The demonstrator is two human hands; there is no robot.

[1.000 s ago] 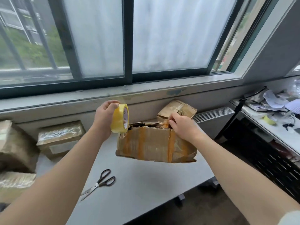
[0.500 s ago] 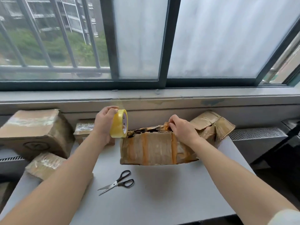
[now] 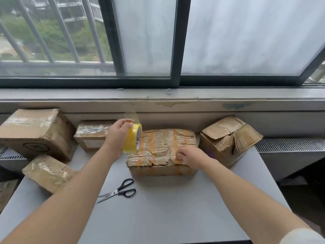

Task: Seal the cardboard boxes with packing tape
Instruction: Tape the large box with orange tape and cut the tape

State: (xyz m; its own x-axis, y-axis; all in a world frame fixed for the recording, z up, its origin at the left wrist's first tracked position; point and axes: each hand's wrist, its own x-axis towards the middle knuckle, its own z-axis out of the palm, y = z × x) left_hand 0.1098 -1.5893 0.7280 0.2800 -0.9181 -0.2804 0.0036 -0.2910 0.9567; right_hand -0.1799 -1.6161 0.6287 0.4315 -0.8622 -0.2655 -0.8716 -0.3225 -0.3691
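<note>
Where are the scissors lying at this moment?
Head view: the scissors lie on the grey table, left of centre, in front of the middle taped box, between the person's forearms.

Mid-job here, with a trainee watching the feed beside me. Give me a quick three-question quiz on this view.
1. True or false: the left hand holds the yellow tape roll above the table.
2. Relative to the taped box in the middle, the scissors lie: A) on top of it; B) on the table in front of it; C) behind it.
3. Which thing does the right hand rest on?

Key: 1 true; 2 B; 3 the taped box, on top near its front edge.
</note>
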